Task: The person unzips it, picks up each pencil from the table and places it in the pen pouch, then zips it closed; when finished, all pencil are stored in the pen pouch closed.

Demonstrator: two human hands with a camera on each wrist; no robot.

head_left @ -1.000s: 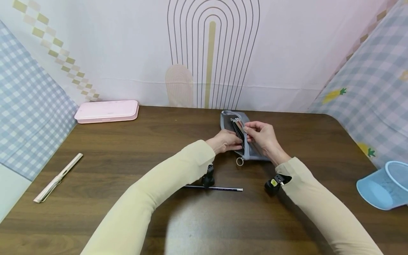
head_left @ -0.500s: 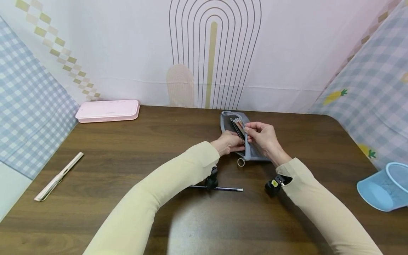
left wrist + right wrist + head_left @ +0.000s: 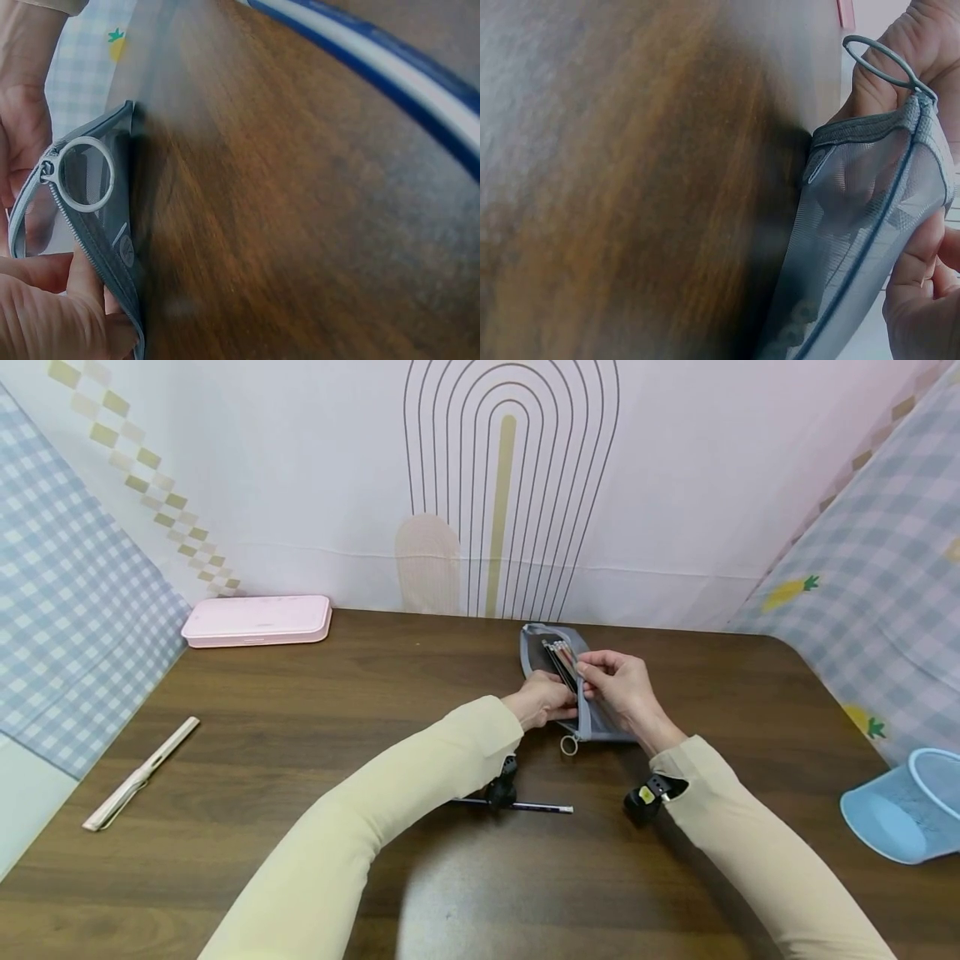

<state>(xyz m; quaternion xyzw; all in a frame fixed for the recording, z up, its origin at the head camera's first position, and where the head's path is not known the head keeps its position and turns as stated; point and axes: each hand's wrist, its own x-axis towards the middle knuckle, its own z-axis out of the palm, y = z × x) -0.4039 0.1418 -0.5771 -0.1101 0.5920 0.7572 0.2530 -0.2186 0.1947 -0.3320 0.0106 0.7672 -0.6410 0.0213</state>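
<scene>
A grey mesh zip pouch (image 3: 609,729) lies unzipped toward the back of the table, its ring pull hanging at the near end. Inside its mouth are several slim pencils (image 3: 561,653). My right hand (image 3: 624,689) pinches the right edge of the opening between thumb and fingers. The left hand (image 3: 542,697) reaches into the mouth from the left, beside the pencils. Its fingertips are partly hidden by the pouch edge, so whether they grip a pencil is unclear. A single dark blue pencil (image 3: 536,807) with a white end lies nearer on the table, partly behind the left wrist camera.
A pink pencil case (image 3: 257,621) stands at the back left against the curtain. Further forward on the left lies a narrow off-white folded item (image 3: 142,774). A light blue mesh bin (image 3: 892,810) is at the right edge. Both wrists carry small black cameras.
The left hand has shifted slightly right, further into the pouch mouth. My right hand keeps its pinch on the edge. The head view has drifted a little.
</scene>
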